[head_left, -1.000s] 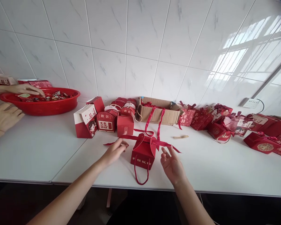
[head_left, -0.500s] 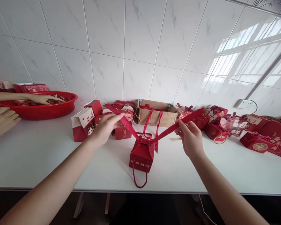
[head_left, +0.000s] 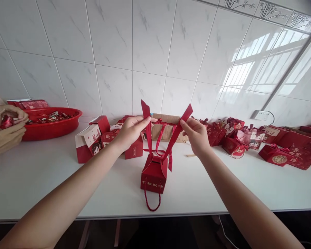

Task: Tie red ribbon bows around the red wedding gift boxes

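Observation:
A small red box (head_left: 153, 178) with a rope handle hanging at its front stands upright near the table's front edge. A red ribbon (head_left: 172, 140) comes out of its top, and its two ends rise in a V. My left hand (head_left: 134, 129) pinches the left end between thumb and fingers. The right end is pinched in my right hand (head_left: 195, 134), at about the same height. Short tips of ribbon stick up above both hands. Behind the box, thinner red ribbons trail from a cardboard carton (head_left: 168, 133) onto the table.
At the far left, another person's hands (head_left: 9, 129) hold something shiny and red beside a red basin (head_left: 54, 128) of wrapped sweets. Gift boxes (head_left: 88, 140) stand left of the carton. More red boxes (head_left: 274, 154) crowd the right side of the white table (head_left: 114, 193).
My hands have come closer together, bringing the ribbon ends from wide apart to nearly upright above the box. The other person's hands have left the basin with a shiny red item.

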A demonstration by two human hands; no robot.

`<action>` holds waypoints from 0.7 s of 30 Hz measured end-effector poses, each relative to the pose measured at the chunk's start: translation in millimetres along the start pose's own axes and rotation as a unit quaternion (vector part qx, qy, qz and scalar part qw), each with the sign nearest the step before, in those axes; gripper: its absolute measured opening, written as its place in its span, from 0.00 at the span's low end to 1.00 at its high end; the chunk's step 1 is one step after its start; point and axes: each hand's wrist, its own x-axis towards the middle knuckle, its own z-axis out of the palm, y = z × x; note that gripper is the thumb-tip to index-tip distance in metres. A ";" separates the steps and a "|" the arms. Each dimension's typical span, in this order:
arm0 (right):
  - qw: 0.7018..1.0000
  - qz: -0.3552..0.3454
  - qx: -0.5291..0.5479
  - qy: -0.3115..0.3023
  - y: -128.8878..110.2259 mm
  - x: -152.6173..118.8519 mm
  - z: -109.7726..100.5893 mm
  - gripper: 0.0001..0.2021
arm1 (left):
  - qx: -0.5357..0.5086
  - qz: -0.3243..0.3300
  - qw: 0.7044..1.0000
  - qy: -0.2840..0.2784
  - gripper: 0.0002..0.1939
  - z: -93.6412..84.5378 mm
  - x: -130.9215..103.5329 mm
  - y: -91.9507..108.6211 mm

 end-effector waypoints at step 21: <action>0.999 0.004 0.047 -0.022 -10.4 7.8 8.6 0.07 | -0.031 0.053 0.996 0.066 0.12 9.2 1.7 12.5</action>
